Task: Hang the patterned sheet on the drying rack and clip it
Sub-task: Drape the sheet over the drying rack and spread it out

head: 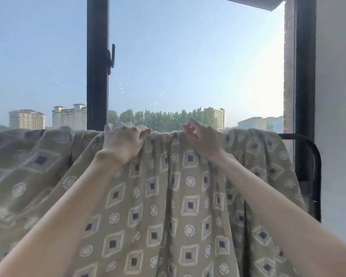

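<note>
- One patterned sheet [188,204] is seen draped across the lower frame, its top fold running left to right.
- Drying rack [296,136] is exposed only at the right edge, as a black tube.
- Left hand [124,141] is clenched over the fold at centre.
- Right hand [201,139] is held just beside it on the fold, fingers curled; whether cloth is pinched cannot be told. No clip is seen.

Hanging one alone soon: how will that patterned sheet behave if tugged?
Probably floppy: the patterned sheet hangs in soft folds. It likely bunches rather than slides, as beside the left hand. No clip shows, so it may slip.
</note>
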`<state>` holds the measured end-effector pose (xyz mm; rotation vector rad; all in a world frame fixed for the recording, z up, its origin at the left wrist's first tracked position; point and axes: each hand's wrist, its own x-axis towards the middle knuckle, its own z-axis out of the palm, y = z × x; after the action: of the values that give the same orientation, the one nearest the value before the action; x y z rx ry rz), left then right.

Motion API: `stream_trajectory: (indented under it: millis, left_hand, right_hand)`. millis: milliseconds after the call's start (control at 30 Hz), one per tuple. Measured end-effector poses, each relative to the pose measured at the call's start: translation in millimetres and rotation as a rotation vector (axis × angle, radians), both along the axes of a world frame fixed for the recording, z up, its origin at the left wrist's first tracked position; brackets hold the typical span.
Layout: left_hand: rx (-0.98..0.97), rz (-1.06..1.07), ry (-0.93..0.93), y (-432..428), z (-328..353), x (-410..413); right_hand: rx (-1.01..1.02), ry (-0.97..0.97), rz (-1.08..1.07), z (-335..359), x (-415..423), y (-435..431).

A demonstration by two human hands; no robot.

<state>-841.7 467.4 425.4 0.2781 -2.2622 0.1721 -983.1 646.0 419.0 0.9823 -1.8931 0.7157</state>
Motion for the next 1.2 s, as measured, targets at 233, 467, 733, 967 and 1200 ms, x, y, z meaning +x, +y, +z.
stream_trajectory:
  millis: [233,467,733,967,1200]
  left_hand:
    - [0.033,0.148,0.015,-99,-13,70]
    - [0.202,0.181,0.046,-212,-42,153]
    - [0.843,-0.059,0.282,-285,-104,202]
    - [1.025,-0.128,0.392,-301,-142,203]
    - [0.501,-0.403,0.73,-289,-83,224]
  right_hand:
    - [0.134,0.092,0.035,-12,65,-94]
    - [0.252,0.069,-0.047,-9,114,-182]
    - [0.319,0.12,-0.061,-1,162,-266]
    - [0.239,0.095,-0.053,-7,172,-253]
    - [0.034,0.015,0.026,0,173,-242]
